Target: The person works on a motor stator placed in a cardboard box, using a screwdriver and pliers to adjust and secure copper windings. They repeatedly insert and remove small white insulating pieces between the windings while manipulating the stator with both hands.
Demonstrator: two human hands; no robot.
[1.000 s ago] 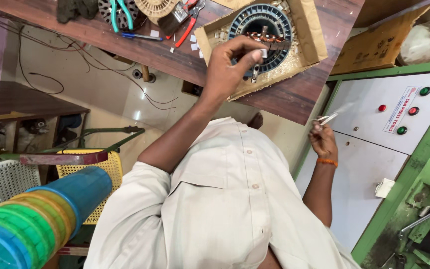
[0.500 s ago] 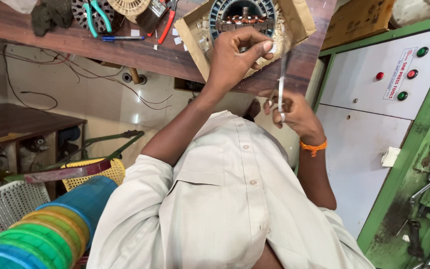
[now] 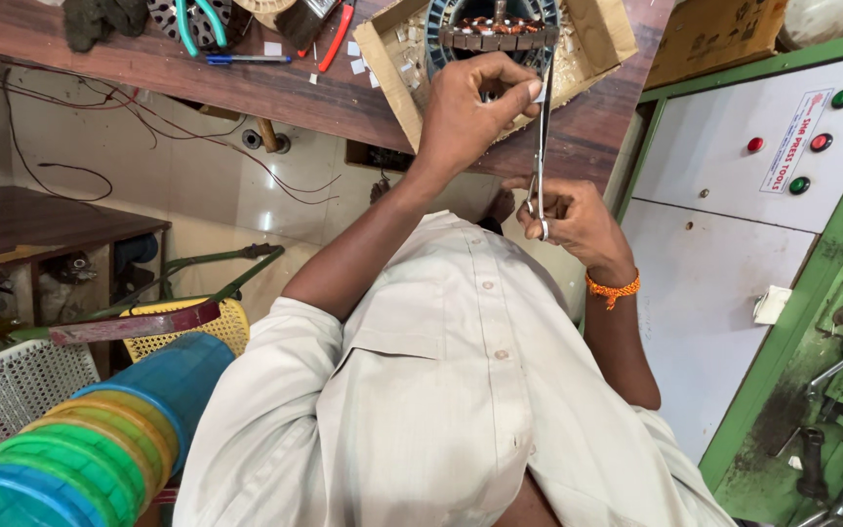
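My left hand (image 3: 468, 109) reaches up to the wooden bench and pinches a small white paper piece (image 3: 537, 94) at its fingertips. It sits just in front of a motor stator (image 3: 496, 27) with copper windings, which lies in an open cardboard box (image 3: 597, 39). My right hand (image 3: 572, 217), with an orange thread band on the wrist, grips the scissors (image 3: 541, 146) by the handles. The blades point up and their tip meets the paper piece at my left fingers.
Green-handled pliers (image 3: 199, 21), a red-handled tool (image 3: 336, 37), a blue pen (image 3: 246, 60) and white paper scraps lie on the bench (image 3: 148, 73). A white and green machine cabinet (image 3: 734, 195) with buttons stands at right. Stacked coloured plastic stools (image 3: 80, 459) and baskets are at lower left.
My right hand has risen from beside the cabinet to just below my left hand, and the scissors now stand upright at the pinched paper. My left hand stayed at the stator.
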